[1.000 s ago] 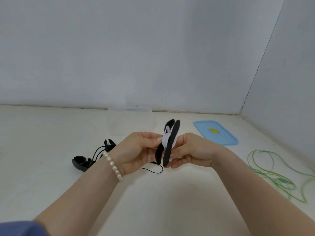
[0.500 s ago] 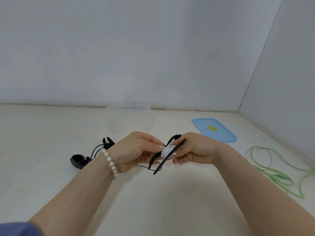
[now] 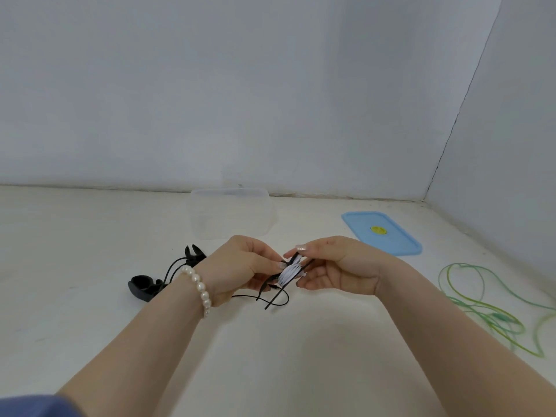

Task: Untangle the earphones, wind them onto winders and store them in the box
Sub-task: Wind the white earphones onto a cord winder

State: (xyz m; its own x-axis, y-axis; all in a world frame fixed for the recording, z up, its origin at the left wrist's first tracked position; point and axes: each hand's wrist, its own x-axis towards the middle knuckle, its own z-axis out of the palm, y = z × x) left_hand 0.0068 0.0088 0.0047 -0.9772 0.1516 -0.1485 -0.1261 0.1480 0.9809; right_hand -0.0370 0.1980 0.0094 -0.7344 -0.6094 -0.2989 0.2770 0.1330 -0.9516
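A second ago you held the black winder (image 3: 290,273) almost straight up; now it is tipped over on a slant and sits lower, closer to the worktop (image 3: 301,356). The white earphone cord (image 3: 288,270) is wrapped around its middle, so this one looks nearly wound, and I think you are tucking in the end before it goes in the box. Your left hand (image 3: 240,267) has its fingers curled and pinches the left side of the winder. Your right hand (image 3: 331,267) holds the right side, with the thumb on top and the fingers curled under. Both wrists are bent in toward each other, and both arms reach out from the near edge. A thin black cord (image 3: 258,297) hangs in a loop under the winder. The clear box (image 3: 231,215) waits open just beyond your hands. Its blue lid (image 3: 382,233) lies off to the right. The green earphones (image 3: 487,308) are loose on the far right and not wound yet. More black winders (image 3: 144,285) lie to the left, behind your left wrist.
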